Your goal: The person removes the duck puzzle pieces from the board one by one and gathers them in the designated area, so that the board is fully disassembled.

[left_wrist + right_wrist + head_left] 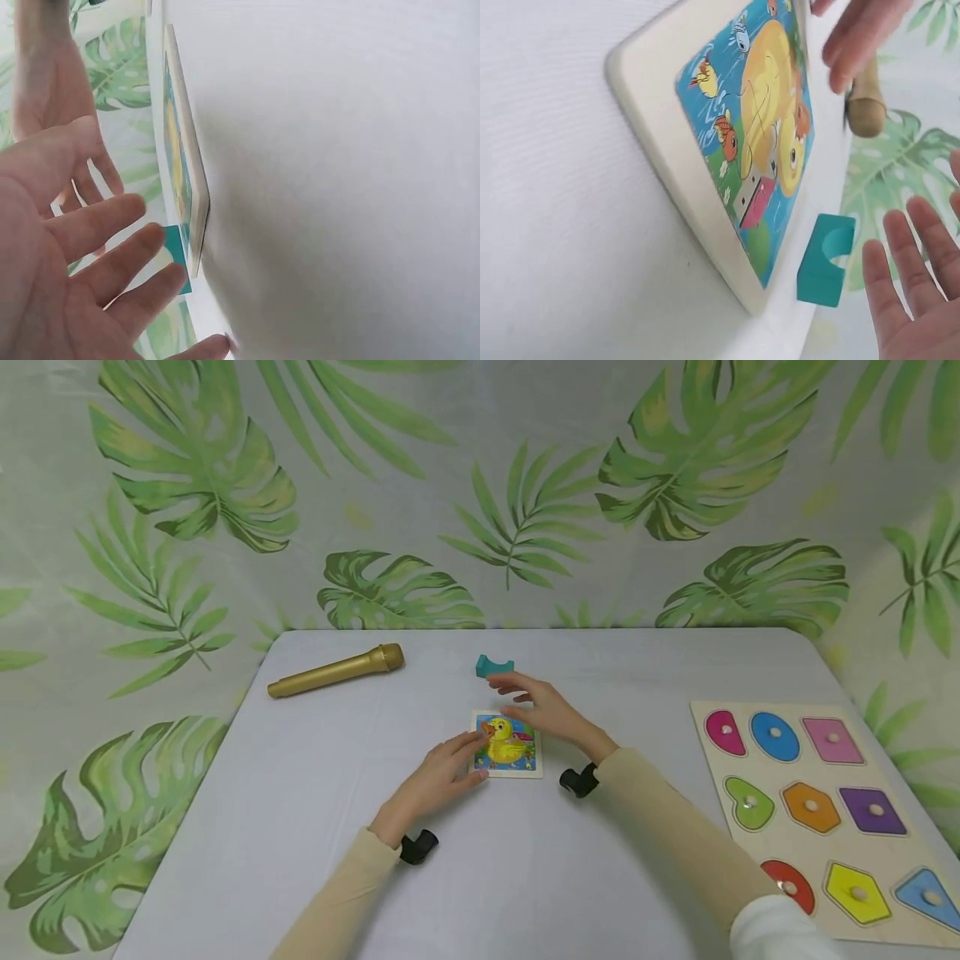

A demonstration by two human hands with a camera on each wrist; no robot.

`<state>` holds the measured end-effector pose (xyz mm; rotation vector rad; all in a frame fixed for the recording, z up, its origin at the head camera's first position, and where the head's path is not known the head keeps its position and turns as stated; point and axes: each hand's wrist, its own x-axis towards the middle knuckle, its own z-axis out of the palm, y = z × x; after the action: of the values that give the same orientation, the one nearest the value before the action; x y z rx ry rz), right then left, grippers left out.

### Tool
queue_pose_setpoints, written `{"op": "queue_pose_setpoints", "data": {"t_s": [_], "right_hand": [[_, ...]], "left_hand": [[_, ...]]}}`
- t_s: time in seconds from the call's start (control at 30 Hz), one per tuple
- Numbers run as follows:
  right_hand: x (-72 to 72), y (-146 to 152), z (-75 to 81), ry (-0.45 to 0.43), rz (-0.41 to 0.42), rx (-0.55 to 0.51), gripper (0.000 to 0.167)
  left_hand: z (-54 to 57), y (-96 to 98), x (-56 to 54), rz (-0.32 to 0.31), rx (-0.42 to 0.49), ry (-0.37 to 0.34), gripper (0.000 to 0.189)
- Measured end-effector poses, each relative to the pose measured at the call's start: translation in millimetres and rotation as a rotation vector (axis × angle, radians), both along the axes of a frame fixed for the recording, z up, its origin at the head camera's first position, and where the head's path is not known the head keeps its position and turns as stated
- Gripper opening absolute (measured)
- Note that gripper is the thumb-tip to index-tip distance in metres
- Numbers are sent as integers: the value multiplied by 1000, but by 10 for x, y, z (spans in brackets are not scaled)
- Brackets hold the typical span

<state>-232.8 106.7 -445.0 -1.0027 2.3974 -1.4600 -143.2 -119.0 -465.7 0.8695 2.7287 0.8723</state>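
Note:
A small square duck puzzle [510, 758] lies flat on the table, with a yellow duck on a blue ground inside a pale wooden frame. My left hand [438, 777] is at the puzzle's left edge, fingers extended and apart; the left wrist view shows nothing in its grasp. Over the puzzle's upper right side hovers my right hand [551, 714], its fingers loosely spread and holding nothing. Just beyond those fingertips is a teal block [827, 259] with a rounded notch. A small pink patch [759, 202] shows on the puzzle's surface.
A gold microphone [337, 671] lies at the table's back left. On the right is a wooden shape board [795, 852] with several coloured knobbed pieces. A leaf-patterned cloth [517, 527] hangs behind the white table [300, 793].

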Motion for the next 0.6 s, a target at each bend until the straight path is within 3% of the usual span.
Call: {"op": "queue_pose_setpoints", "data": {"t_s": [0.3,0.6], "right_hand": [[-64,-182,-127,-96,34,118,41],[-39,-293,-186,1,39,279,28]], "left_hand": [[-61,53,45,-23,-94,62,55],[-78,56,71,-24,-108,77,54]]}}
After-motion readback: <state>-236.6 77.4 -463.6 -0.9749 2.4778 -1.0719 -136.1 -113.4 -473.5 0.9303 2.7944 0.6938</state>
